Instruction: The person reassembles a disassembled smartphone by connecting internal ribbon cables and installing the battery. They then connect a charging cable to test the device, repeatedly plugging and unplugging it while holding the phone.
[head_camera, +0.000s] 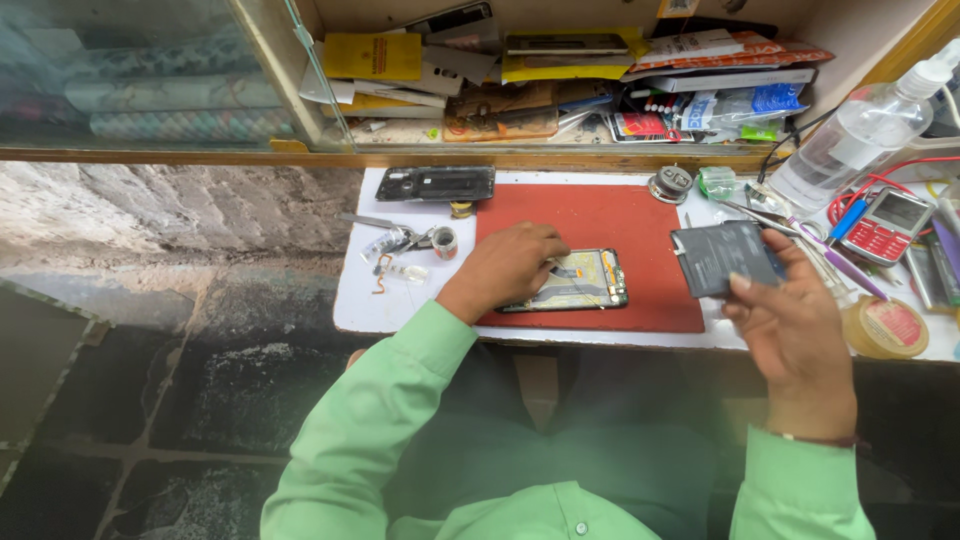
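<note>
The left hand (503, 268) rests on the red mat (640, 225), its fingers curled down onto the left end of an opened phone (585, 280) that lies flat on the mat with its circuit board showing. The right hand (795, 325) is raised at three o'clock from the phone, pinching a flat dark battery (722, 257) between thumb and fingers, held clear of the desk (365, 300). At eleven o'clock from the phone lies a black back cover (436, 183), beside the mat's upper left corner. At two o'clock from the battery sits a small red keypad phone (887, 225), with a clear spray bottle (858, 135) above it.
</note>
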